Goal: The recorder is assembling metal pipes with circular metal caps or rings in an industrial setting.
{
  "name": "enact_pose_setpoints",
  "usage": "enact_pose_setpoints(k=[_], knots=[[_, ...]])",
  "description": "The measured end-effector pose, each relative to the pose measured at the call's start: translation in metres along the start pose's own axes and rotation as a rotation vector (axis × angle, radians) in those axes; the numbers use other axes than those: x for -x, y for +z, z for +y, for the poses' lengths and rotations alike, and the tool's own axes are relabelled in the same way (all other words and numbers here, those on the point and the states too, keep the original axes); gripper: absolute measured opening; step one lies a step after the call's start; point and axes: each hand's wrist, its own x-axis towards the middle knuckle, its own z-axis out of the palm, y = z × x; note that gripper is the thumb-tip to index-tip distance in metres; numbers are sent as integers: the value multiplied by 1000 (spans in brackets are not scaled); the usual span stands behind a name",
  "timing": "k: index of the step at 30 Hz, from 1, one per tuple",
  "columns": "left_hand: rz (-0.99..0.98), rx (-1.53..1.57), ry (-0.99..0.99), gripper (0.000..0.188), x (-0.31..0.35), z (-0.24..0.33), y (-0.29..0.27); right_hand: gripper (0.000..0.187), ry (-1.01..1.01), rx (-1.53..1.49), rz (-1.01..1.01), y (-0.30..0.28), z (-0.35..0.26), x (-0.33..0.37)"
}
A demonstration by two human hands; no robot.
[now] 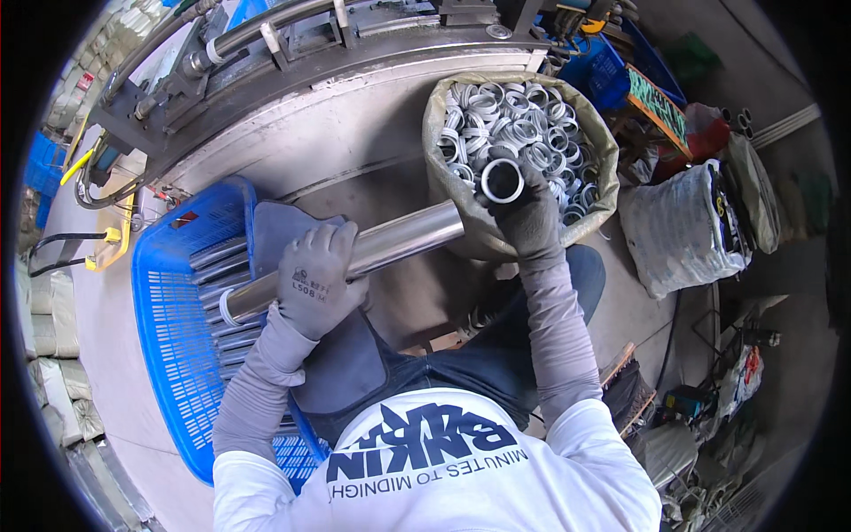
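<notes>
Pale workshop floor, left hand clasping shiny silver tube, right hand gripping white ring

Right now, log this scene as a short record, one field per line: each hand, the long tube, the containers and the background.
Left hand: grey-gloved, gripping shiny metal tube
Right hand: grey-gloved, holding white ring above the sack
Tube ends: left end wears pale collar; right end points toward the sack, contact unclear
Open sack: filled with loose rings
Blue basket: holds more metal tubes
Background: metal machine frame beyond the basket and sack
</notes>
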Motion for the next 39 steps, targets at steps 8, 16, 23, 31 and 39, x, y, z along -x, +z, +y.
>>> enact_pose_setpoints(k=[8, 16, 23, 31, 39], knots=[[56, 77, 2, 60, 1, 1, -2, 46, -19, 481, 61, 52, 5, 34], [54, 68, 48, 60, -4, 6, 1, 47, -132, 293, 98, 77, 25, 36], [-49, 5, 34, 61, -7, 10, 5, 49, -200, 655, 245, 96, 15, 40], [-113, 5, 71, 72, -4, 0, -7, 35, -312, 857, 23, 80, 18, 28], [-161, 128, -29, 65, 27, -33, -22, 45, -86, 1250, -1072, 186, -158, 86]])
